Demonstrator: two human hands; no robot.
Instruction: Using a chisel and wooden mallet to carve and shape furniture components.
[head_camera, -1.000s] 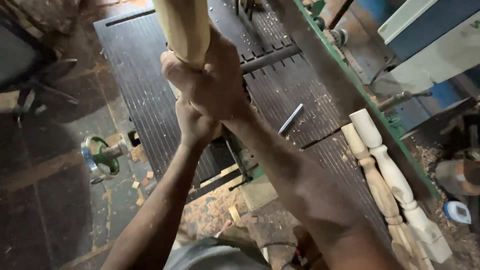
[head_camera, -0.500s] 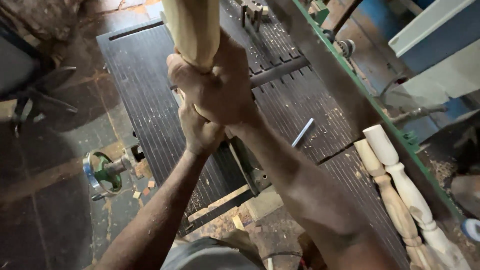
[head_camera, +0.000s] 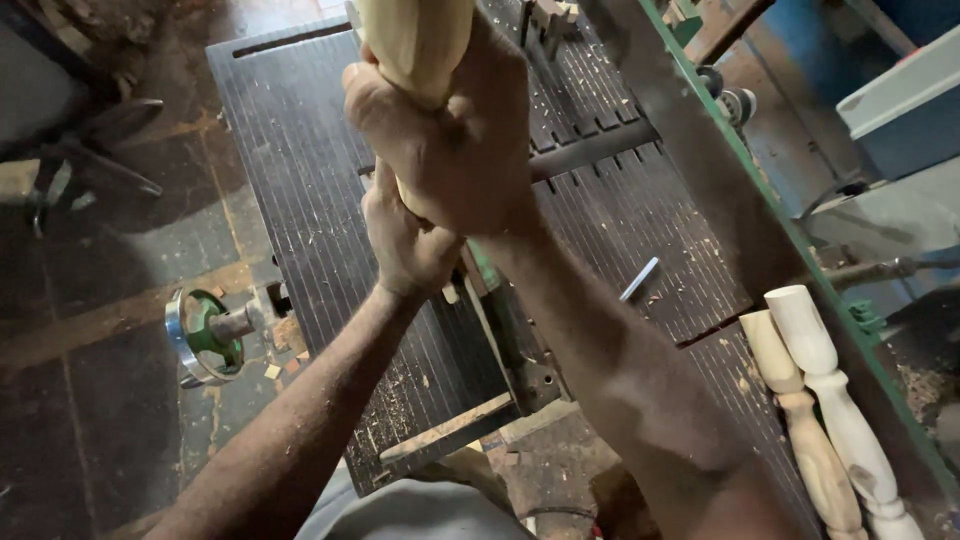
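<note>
Nearest the camera, above the grooved dark machine table (head_camera: 300, 200), the left hand (head_camera: 405, 240) is clenched around the lower part of a pale wooden spindle (head_camera: 415, 40), and the right hand (head_camera: 455, 140) grasps it just above, so both hold it upright over the table's middle. Two turned spindles (head_camera: 820, 420) already lie at the table's right edge, so shaping seems under way, with this piece unfinished. A green handwheel (head_camera: 205, 335) sits left of the table.

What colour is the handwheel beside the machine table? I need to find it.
Green with a silvery metal rim, in the head view.
</note>
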